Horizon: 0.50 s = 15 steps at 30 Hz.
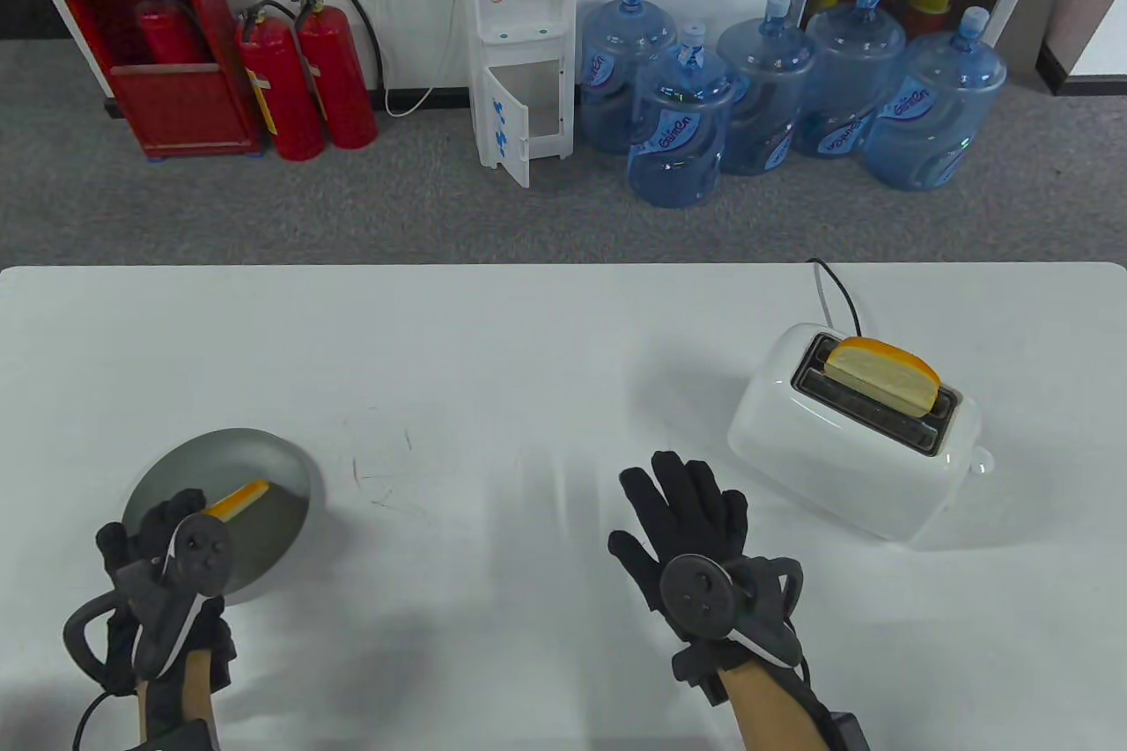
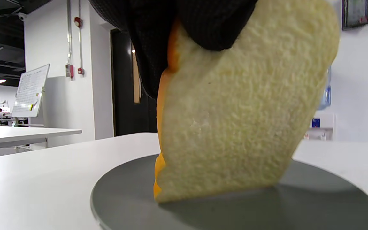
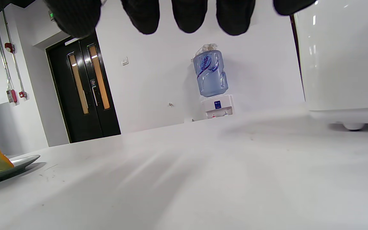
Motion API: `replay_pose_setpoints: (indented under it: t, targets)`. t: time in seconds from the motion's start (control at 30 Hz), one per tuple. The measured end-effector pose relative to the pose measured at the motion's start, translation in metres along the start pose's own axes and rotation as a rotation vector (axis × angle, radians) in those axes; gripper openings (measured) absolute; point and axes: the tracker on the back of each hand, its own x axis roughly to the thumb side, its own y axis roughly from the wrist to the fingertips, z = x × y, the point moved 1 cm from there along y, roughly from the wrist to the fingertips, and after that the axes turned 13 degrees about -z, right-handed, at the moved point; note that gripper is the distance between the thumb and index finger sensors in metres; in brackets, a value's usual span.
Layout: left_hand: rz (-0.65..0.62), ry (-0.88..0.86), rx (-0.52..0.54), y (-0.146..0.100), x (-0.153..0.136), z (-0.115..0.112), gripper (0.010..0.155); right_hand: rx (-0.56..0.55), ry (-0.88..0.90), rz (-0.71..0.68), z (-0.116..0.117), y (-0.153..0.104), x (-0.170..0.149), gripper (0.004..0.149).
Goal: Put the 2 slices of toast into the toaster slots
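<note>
My left hand (image 1: 167, 553) pinches the light, spongy slice (image 2: 235, 127) by its top crust, tilted on the plate (image 2: 315, 204), so I'd squeeze gently; my right hand (image 1: 696, 540) lies flat and empty

Left hand (image 1: 167, 557) gripping a toast slice (image 1: 239, 501) over the grey plate (image 1: 264, 452); right hand (image 1: 696, 531) lying flat, the toaster (image 1: 845, 452) sitting just beyond it.

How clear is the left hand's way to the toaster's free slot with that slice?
Probably clear. The left hand pinches the slice on edge on the plate. Bare table lies between it and the toaster; its near slot is empty. The right hand rests flat, somewhat near that path.
</note>
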Motion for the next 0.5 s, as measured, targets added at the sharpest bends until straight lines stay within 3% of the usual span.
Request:
replay_pose_setpoints:
  t: [0.2, 0.5]
  targets:
    - [0.005, -0.098, 0.122, -0.002, 0.001, 0.009, 0.046, 0.007, -0.004, -0.002, 0.001, 0.000, 0.000, 0.068]
    - [-0.203, -0.129, 0.229, -0.008, 0.041, 0.032, 0.045, 0.011, -0.010, -0.012, 0.002, 0.001, 0.002, 0.068]
